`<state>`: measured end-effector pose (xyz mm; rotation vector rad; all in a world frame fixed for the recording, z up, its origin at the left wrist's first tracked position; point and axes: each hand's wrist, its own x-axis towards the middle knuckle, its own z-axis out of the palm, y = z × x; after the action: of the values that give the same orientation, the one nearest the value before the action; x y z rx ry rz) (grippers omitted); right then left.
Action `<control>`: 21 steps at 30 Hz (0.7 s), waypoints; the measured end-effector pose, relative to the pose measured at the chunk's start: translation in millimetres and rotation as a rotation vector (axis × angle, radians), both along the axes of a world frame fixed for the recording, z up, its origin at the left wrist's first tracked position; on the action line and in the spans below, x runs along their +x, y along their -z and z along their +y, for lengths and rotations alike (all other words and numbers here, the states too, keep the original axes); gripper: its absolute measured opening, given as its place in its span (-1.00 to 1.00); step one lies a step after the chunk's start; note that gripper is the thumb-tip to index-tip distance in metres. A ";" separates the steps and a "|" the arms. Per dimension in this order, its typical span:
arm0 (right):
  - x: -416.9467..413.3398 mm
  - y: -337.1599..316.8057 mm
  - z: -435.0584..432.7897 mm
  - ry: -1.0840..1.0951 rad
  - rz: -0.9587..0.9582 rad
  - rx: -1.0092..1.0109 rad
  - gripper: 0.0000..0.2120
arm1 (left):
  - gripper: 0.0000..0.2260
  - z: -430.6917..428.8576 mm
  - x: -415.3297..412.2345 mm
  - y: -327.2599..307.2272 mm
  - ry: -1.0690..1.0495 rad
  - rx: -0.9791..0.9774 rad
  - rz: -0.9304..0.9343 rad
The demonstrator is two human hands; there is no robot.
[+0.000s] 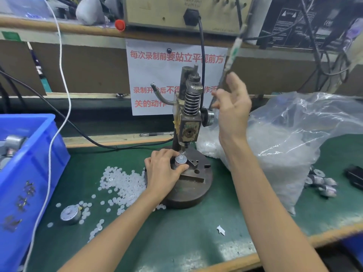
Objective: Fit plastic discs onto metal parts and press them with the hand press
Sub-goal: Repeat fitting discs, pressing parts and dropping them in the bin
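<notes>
On my feed right now: my left hand [165, 167] is down at the hand press [189, 114]. Its fingers are curled round a metal part [181, 160] that sits upright on the steel fixture block [194, 176], which is on the press's round base [188, 195] right under the ram tip. Thumb is on the near side and fingertips on the far side, so it's a proper pinch grip. The top of the part looks pale with a thin shaft poking up, but honestly I can't tell from here if a plastic disc is on it.

My right hand [231, 107] is up in the air to the right of the press's spring column, fingers spread and relaxed, holding nothing. The press lever [233, 48] runs up at a slant just behind that hand. Whether a fingertip touches it I can't tell, it's blurry there.

Loose plastic discs [121, 183] are scattered over the green bench [186, 232] left of the base, some right against its edge. A second metal part [70, 213] lies among them, nearer the front left. The blue crate [33, 163] at the left edge holds more metal pieces.

On the right there's a big clear bag [294, 134] stuffed with white discs, slumped beside the press. A small heap of metal parts [322, 183] sits on the far side of it. A paper sign [149, 75] with red characters hangs behind the press, and a white cord [66, 99] dangles down past the crate.
</notes>
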<state>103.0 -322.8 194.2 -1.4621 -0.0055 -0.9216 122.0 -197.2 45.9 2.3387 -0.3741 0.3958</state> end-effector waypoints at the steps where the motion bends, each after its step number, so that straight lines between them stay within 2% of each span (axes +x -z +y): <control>1: -5.8 9.5 -0.1 0.028 0.045 -0.056 -0.70 | -0.67 1.4 -2.1 -0.5 -0.005 -0.008 -0.009; 3: -21.3 38.4 -3.6 0.063 0.144 -0.191 -0.78 | -0.67 2.8 -8.6 -2.3 0.020 -0.022 -0.046; 5: -37.5 69.3 -10.9 -0.007 0.314 -0.289 -0.80 | -0.70 0.7 -18.9 -5.8 0.094 -0.047 -0.075; 8: -64.7 106.7 -27.6 -0.145 0.571 -0.325 -0.83 | -0.73 -14.3 -43.8 -11.4 0.260 -0.125 -0.050; 12: -110.4 129.1 -58.2 -0.296 0.740 -0.188 -0.74 | -0.76 -46.3 -81.0 -11.5 0.467 -0.150 -0.018; 21: -237.2 158.9 -129.5 -0.232 0.849 0.058 -0.78 | -0.73 -117.9 -176.9 19.2 0.790 -0.071 0.122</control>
<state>-134.2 -452.4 35.2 -1.6568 0.4626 -0.0664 -54.9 -315.1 26.7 1.9355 -1.1366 -0.1157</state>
